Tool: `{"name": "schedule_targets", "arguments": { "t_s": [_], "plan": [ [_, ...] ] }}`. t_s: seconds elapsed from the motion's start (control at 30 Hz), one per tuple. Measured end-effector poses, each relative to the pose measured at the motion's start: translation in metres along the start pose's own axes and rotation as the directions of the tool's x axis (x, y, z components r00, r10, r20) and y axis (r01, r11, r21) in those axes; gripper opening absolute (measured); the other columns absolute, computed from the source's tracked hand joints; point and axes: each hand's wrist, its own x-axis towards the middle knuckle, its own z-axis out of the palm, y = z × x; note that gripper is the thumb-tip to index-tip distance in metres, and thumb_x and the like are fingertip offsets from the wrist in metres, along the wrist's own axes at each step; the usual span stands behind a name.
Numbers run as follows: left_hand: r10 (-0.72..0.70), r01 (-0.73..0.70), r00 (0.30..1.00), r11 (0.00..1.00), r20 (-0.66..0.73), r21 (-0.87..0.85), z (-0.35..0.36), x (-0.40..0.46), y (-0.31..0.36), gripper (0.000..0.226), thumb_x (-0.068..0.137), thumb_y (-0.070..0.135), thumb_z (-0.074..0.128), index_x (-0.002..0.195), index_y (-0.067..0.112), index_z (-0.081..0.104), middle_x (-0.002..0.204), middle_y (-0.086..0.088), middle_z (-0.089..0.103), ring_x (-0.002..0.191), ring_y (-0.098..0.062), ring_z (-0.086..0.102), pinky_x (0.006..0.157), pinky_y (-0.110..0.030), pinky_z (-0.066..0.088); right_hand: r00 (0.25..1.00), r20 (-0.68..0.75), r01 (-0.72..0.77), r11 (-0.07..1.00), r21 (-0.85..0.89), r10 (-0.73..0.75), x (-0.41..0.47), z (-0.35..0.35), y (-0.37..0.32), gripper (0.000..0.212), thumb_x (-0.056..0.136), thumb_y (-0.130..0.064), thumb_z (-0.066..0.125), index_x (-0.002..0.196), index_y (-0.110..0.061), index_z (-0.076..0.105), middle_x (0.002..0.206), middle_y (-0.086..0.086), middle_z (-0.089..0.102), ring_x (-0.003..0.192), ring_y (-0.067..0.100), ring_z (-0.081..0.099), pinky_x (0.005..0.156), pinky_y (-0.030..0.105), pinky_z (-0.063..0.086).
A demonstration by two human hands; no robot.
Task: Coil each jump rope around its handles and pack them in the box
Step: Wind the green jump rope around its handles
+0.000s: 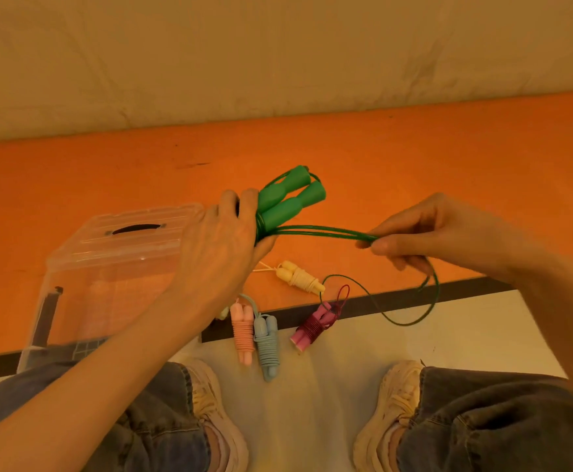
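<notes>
Holding the pair of green plastic jump-rope handles (286, 202) side by side above the floor, your left hand (225, 240) has its fingers curled round their lower ends, where a few turns of thin green cord (329, 231) already wrap them. Your right hand (424, 229) pinches several strands of that cord, drawn taut between both hands; the slack hangs below it in a loose loop over the orange floor mat (414, 158) and the pale floor.

Beneath your hands lie four coiled ropes: a cream rope bundle (300, 277) on the mat, then a salmon-pink bundle (243, 330), a pale blue bundle (267, 345) just beside it, and a magenta bundle (312, 327), set apart to the right.

Left of these stands the clear plastic storage box (108, 267) with its lid on, your left forearm crossing in front of its near right corner. Your cream sneakers (400, 396) and jeans frame the lower edge.
</notes>
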Motion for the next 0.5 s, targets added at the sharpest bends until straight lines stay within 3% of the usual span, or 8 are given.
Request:
{"name": "schedule_targets", "arguments": {
  "t_s": [0.07,0.17,0.3,0.4,0.5],
  "plan": [
    [-0.008,0.007,1.000,1.000,0.004,0.030,0.004,-0.003,-0.006,0.055,0.085,0.046,0.050,0.119,0.004,0.054,0.089,-0.015,0.055,0.063,-0.032,0.056,0.052,-0.030,0.027,0.995,-0.100,-0.010,0.997,-0.070,0.003,-0.006,-0.011,0.003,0.025,0.068,-0.031,0.071,0.086,-0.015,0.077,0.064,0.007,0.068,0.048,0.015,0.046,0.047,0.023,0.038],
    [-0.008,0.007,0.999,0.999,0.038,0.034,0.015,-0.007,-0.012,0.055,0.088,0.043,0.046,0.126,0.002,0.049,0.097,-0.018,0.054,0.077,-0.035,0.055,0.061,-0.038,0.036,0.979,-0.202,-0.005,0.996,-0.093,-0.014,-0.017,-0.026,0.006,0.019,0.065,-0.035,0.073,0.077,-0.020,0.077,0.065,0.009,0.069,0.047,0.014,0.045,0.043,0.020,0.037],
    [-0.018,0.011,0.995,0.998,0.098,0.067,0.022,-0.009,-0.007,0.050,0.086,0.036,0.055,0.123,0.001,0.050,0.102,-0.019,0.055,0.083,-0.037,0.056,0.070,-0.042,0.042,0.993,-0.068,0.088,0.990,-0.109,-0.096,-0.027,-0.023,0.002,0.024,0.074,-0.050,0.072,0.080,-0.027,0.077,0.061,0.009,0.065,0.043,0.017,0.036,0.040,0.022,0.029],
    [0.008,-0.017,0.993,0.997,0.119,0.073,0.024,-0.010,-0.003,0.044,0.085,0.038,0.055,0.111,0.003,0.055,0.092,-0.015,0.057,0.068,-0.032,0.057,0.056,-0.034,0.034,0.992,0.015,0.127,0.988,-0.084,-0.126,-0.030,-0.023,0.000,0.032,0.073,-0.056,0.063,0.082,-0.029,0.077,0.054,0.007,0.058,0.045,0.031,0.030,0.043,0.035,0.024],
    [0.059,-0.063,0.991,0.998,0.124,0.028,0.026,-0.011,-0.007,0.047,0.084,0.045,0.057,0.103,0.003,0.058,0.079,-0.012,0.058,0.051,-0.029,0.054,0.058,-0.041,0.043,0.992,-0.045,0.114,0.986,-0.122,-0.121,-0.032,-0.033,0.004,0.041,0.063,-0.064,0.069,0.081,-0.028,0.077,0.054,0.008,0.061,0.042,0.014,0.032,0.039,0.022,0.024]
  ]
}}
